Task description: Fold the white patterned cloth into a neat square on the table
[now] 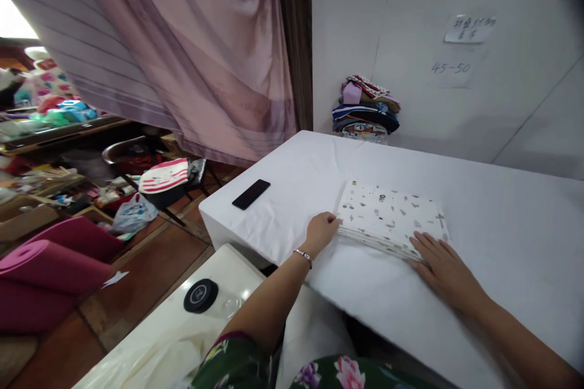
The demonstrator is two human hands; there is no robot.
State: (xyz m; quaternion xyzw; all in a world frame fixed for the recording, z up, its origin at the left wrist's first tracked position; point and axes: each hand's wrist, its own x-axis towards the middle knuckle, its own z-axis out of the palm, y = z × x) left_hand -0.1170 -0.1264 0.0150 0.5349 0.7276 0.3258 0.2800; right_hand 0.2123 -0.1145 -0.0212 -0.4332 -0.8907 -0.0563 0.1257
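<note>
A folded white cloth with small printed shapes (390, 216) lies flat on the white-covered table (502, 237). My left hand (320, 231) is at the cloth's left near corner, its fingers curled against the edge of the folded layers. My right hand (441, 264) rests on the near right corner, fingers stretched out flat on the fabric. A thin bracelet (303, 254) sits on my left wrist.
A black phone (250, 194) lies near the table's left edge. A stack of folded clothes (366, 110) stands by the far wall. A pink curtain (205, 55) hangs to the left. Below me is a white surface with a black disc (201, 295); pink rolls (50, 267) lie on the floor.
</note>
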